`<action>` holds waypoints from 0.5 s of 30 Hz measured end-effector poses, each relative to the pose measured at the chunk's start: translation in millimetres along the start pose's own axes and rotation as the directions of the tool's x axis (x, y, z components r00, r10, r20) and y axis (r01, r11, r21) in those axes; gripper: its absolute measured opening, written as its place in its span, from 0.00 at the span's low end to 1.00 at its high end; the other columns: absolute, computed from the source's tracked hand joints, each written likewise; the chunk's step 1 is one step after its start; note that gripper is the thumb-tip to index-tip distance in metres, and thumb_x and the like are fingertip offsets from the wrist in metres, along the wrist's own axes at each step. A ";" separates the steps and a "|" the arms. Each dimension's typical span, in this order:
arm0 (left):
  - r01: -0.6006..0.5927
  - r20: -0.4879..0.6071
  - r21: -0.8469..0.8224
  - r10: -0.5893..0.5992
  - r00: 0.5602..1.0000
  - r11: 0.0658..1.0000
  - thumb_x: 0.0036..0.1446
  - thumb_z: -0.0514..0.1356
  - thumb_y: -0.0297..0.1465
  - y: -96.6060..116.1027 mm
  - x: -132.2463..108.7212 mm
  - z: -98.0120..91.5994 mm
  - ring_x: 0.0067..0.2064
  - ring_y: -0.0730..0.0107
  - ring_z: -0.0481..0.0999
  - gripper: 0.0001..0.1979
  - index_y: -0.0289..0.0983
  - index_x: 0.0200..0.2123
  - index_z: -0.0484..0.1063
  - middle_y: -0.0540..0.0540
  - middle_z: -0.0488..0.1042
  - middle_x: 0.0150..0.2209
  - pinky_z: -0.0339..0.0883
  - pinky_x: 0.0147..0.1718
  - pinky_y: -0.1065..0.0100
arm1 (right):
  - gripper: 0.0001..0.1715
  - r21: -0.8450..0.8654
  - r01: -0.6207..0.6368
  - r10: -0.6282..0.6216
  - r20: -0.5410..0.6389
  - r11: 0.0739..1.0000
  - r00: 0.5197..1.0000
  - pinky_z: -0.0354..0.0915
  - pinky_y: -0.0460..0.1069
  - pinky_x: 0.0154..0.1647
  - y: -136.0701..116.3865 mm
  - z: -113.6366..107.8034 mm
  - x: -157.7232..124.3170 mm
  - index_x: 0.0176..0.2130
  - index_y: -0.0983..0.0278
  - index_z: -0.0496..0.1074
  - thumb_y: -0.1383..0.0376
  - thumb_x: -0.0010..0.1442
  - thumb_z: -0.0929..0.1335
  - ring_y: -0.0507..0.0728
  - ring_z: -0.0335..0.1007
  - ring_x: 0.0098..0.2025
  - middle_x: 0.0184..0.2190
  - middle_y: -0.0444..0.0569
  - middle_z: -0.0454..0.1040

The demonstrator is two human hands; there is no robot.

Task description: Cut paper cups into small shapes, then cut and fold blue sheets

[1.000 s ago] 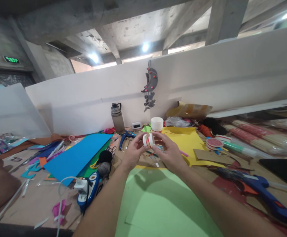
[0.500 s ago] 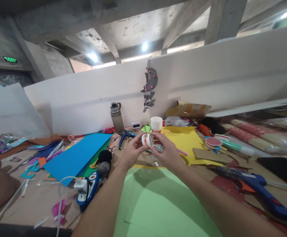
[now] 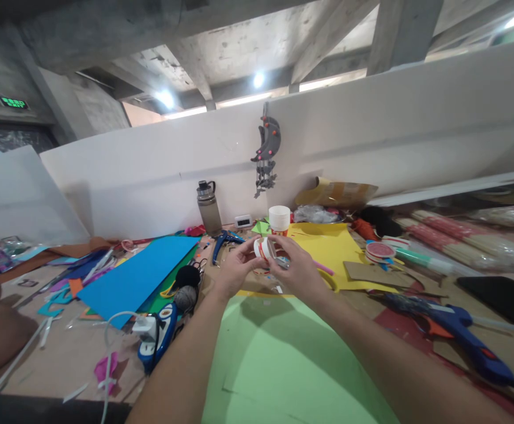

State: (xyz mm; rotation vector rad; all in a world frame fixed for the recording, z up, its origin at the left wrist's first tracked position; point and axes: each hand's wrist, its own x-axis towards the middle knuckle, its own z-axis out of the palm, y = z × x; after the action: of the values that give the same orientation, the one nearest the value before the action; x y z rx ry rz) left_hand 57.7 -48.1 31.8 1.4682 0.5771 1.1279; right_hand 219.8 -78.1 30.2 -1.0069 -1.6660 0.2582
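Note:
Between my two hands, above the far edge of a light green sheet, is a short white paper cup piece with a red band, tilted on its side. My left hand grips its left side with thumb and fingers. On the other side, my right hand has its fingers closed round the right rim. A small greyish thing shows by the right fingers; whether it is held or lies behind them, I cannot tell. Just behind the hands stand stacked white paper cups.
Left lie a blue sheet, yarn balls and a power strip with a white cable. A bottle stands by the white partition. Right are a yellow sheet, cardboard and a blue glue gun. Another person's arm rests far left.
The view has shifted very slightly. The paper cup piece has turned a little between my fingers, and both hands keep their grip on it.

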 end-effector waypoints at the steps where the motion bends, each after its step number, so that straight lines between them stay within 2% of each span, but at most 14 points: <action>1: -0.005 -0.001 -0.001 0.005 1.000 1.000 0.46 0.69 0.31 0.1 0.0 -0.1 0.53 0.55 0.72 0.31 0.40 0.55 0.71 0.41 0.75 0.51 0.67 0.49 0.59 | 0.27 0.000 0.000 0.000 -0.001 1.000 1.000 0.70 0.57 0.48 0.6 0.6 -0.2 0.54 0.60 0.69 0.66 0.54 0.67 0.61 0.73 0.48 0.51 0.55 0.74; 8: -0.006 0.044 -0.022 0.007 0.999 1.000 0.50 0.67 0.32 -0.6 -0.9 0.5 0.53 0.55 0.72 0.29 0.39 0.56 0.70 0.40 0.73 0.54 0.68 0.49 0.59 | 0.25 -0.017 0.018 -0.018 -0.001 1.000 1.000 0.69 0.58 0.50 7.2 2.9 -0.7 0.55 0.60 0.69 0.64 0.57 0.66 0.62 0.72 0.49 0.51 0.55 0.74; 15: 0.034 -0.002 -0.040 -0.034 0.999 0.999 0.46 0.70 0.33 -7.4 0.2 -2.2 0.53 0.54 0.72 0.33 0.39 0.58 0.69 0.39 0.73 0.54 0.68 0.49 0.59 | 0.27 -0.029 0.029 -0.030 -0.017 0.999 0.999 0.70 0.58 0.50 9.8 7.0 -1.8 0.55 0.60 0.68 0.66 0.55 0.67 0.62 0.71 0.51 0.52 0.56 0.72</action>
State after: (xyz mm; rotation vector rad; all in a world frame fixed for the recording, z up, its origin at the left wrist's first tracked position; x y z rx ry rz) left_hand 57.6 -45.1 24.6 1.4181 0.5762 1.1087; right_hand 218.4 -71.2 20.3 -1.0024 -1.6713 0.2057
